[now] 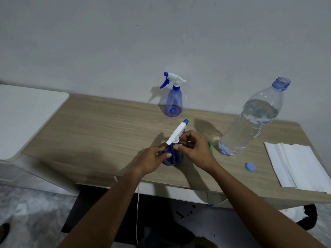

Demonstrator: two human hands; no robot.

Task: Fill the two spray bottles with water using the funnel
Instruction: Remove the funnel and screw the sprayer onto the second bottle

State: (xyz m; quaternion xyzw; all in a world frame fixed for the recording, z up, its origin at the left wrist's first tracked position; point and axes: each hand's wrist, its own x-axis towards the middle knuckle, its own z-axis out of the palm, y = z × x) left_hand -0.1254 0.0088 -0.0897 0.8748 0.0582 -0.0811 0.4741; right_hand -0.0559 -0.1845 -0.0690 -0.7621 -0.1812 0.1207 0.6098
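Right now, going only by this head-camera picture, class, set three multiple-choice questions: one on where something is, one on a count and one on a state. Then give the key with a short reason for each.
1. Where is the loose blue cap?
A. screwed on a bottle
B. on the table, left of the white sheets
C. on the floor

2. How many spray bottles are in view?
A. one
B. two
C. three

3. What state is the large water bottle in?
A. capped and full
B. empty, on its side
C. uncapped, partly filled

Key:
1 B: the cap lies flat on the wood beside the sheets.
2 B: the far spray bottle stands by the wall. The left hand and the right hand hold the near spray bottle.
3 C: its neck is bare, with air above the water.
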